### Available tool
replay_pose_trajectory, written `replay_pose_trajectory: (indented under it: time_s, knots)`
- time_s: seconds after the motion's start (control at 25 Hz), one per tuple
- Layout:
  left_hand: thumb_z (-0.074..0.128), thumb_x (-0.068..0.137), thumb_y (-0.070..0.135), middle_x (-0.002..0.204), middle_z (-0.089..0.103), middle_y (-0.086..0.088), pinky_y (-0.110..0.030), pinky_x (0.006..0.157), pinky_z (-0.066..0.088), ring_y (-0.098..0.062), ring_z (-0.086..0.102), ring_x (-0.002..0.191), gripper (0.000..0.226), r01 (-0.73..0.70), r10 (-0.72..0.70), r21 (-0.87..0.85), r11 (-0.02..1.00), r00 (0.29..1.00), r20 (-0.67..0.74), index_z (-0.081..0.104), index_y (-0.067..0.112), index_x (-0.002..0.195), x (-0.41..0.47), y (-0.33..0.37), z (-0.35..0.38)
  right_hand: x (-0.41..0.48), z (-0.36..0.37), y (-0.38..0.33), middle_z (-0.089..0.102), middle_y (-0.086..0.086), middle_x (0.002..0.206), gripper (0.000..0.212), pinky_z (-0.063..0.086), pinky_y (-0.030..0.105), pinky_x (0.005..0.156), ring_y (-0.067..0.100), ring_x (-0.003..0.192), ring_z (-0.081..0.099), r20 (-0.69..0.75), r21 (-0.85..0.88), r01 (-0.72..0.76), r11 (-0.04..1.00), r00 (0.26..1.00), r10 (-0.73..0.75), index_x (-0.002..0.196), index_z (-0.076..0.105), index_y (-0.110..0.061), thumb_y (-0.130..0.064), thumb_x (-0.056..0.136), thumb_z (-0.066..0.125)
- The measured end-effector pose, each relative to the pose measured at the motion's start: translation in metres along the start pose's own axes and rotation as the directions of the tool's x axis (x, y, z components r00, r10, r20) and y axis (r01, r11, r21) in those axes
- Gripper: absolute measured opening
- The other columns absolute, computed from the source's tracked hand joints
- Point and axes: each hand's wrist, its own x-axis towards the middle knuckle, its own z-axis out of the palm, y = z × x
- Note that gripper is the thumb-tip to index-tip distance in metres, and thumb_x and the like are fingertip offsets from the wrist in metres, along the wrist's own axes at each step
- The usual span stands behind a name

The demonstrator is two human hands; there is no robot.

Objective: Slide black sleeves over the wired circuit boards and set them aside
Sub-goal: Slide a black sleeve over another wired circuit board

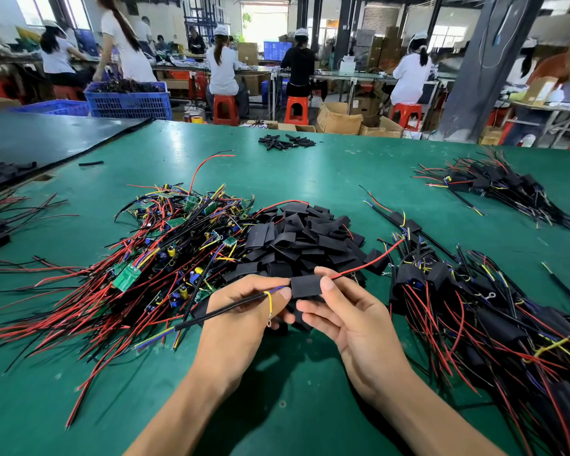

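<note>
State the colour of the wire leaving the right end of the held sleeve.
Red wire, clearest in the head view.

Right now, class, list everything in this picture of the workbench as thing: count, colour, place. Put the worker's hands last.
table: one, green, fills the foreground
bare wired boards: one heap, green boards with red and black wires, left of centre
loose sleeves: one heap, black, centre
sleeved boards: two heaps, black with red wires, near right and far right
tube pieces: small heap, black, far edge of the table
crates: at least two, blue, beyond the table's left end
stools: several, red, under the background workers
held sleeve: one, black, between both hands
left hand: grips a black cable that runs into the held sleeve
right hand: pinches the held sleeve
</note>
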Motion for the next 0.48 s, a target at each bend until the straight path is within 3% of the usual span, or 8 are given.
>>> replay_pose_trajectory:
  time_s: [0.32,0.48]
  knots:
    - [0.068,0.087,-0.002,0.073,0.069,-0.022,-0.025,0.055,0.049,-0.024,0.064,0.061,0.011,0.03,-0.03,-0.026,0.999,0.999,-0.018,0.077,0.006,0.087,0.0002,-0.0006,-0.0001,-0.002,-0.0002,0.0031,0.076,0.017,0.1,0.031,0.059,0.027,0.068,0.029,0.082,0.076,0.025,-0.048,0.004,0.999,1.0,-0.003,0.1,0.078,-0.02,-0.037,0.075,0.076]
    - [0.075,0.077,0.016,0.073,0.07,-0.02,-0.025,0.055,0.048,-0.025,0.064,0.062,0.013,0.106,-0.111,-0.133,0.985,0.993,-0.036,0.077,0.009,0.087,0.002,-0.0004,-0.0003,-0.0007,-0.0034,0.0008,0.076,0.016,0.095,0.024,0.058,0.027,0.064,0.028,0.074,0.074,-0.014,-0.06,-0.001,0.998,1.0,0.0,0.097,0.078,-0.019,-0.03,0.076,0.076]
